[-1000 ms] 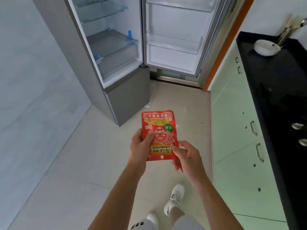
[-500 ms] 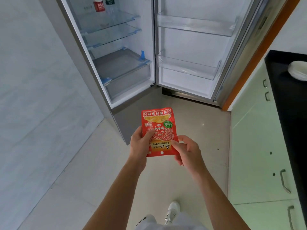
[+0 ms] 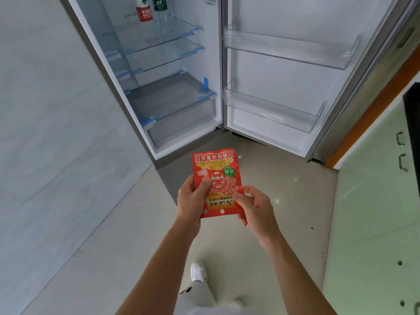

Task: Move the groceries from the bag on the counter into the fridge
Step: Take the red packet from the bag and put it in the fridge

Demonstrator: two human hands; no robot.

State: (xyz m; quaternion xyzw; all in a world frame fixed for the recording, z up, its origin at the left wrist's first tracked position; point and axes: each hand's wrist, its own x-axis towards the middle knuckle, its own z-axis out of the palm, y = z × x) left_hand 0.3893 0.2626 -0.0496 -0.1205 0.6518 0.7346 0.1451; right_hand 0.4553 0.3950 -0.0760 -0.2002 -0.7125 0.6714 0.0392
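- Head view: a red packet (image 3: pixel 217 183) of food with yellow and green print is held upside down in front of the body, above the floor (image 3: pixel 284 201) and just short of the open fridge (image 3: pixel 118 71)
- The left hand (image 3: pixel 192 200) grips the packet's left side, thumb pressed on the printed face and fingers curled behind it
- The right hand (image 3: pixel 255 211) pinches the packet's lower right edge, thumb on the front, the other fingers bent round the back
- The packet is outside the fridge and touches nothing but the two hands
- The fridge door (image 3: pixel 284 76) stands wide open to the right, with an upper door bin (image 3: pixel 288 48) and a lower door bin (image 3: pixel 272 110), both of clear plastic
- Inside the fridge are two glass shelves (image 3: pixel 159 42) with blue clips, and below them a clear drawer (image 3: pixel 181 126) under a grey cover
- At the back of the top shelf stand a bottle with a red label (image 3: pixel 143 11) and, just beside it on the right, a bottle with a green label (image 3: pixel 159 4); both are cut off by the frame's top edge
- To the right runs a row of pale green cabinets (image 3: pixel 375 212) with metal handles, and the corner of a black counter (image 3: pixel 412 114) shows above them
- A grey tiled wall (image 3: pixel 56 133) fills the left side
- A white shoe (image 3: pixel 198 271) stands on the floor between the two forearms
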